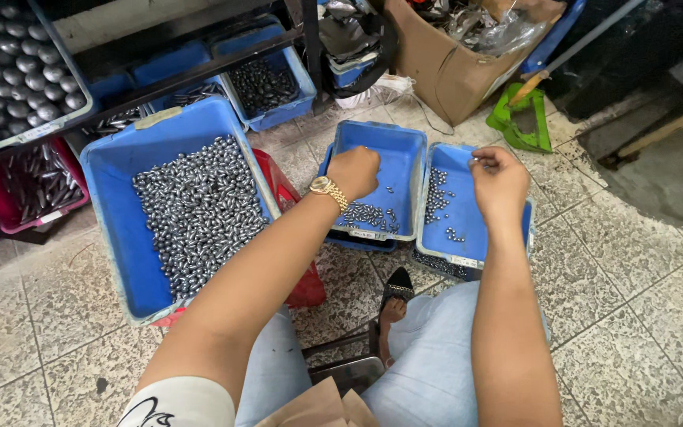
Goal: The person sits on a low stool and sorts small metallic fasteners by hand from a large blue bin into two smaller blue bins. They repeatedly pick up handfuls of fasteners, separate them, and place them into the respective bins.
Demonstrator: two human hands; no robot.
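Person with bare forearms, a gold link wristwatch [324, 187] on the left wrist, white short sleeve [179, 402] with black marking, light blue jeans [428, 356], black shoe [398, 283].

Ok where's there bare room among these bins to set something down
Bare blue floor shows at the far end of the middle bin, past the left hand, and in the right bin below the right hand. The big left bin is crowded with metal pieces.
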